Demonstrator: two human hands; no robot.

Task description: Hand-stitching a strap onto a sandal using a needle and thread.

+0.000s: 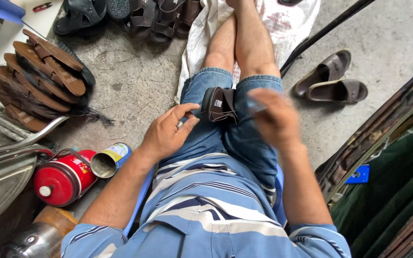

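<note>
— What have I got closest to the camera?

— A striped shirt, then my left hand (168,131) on the left thigh of the denim shorts (206,138), fingers curled, thumb and forefinger pinched on something too small to make out. My right hand (276,119) hovers over the right thigh, blurred; I cannot tell whether it grips anything.

— And the sandal?

— The dark sandal (221,104) sits wedged between my knees, between both hands, touching neither.

— Floor?

— On my left, a red cylinder (63,179) beside an open can (110,160). Further out, stacked brown soles (39,76) at left, a brown slide pair (333,81) at right, black sandals (135,14) at the far edge.
</note>
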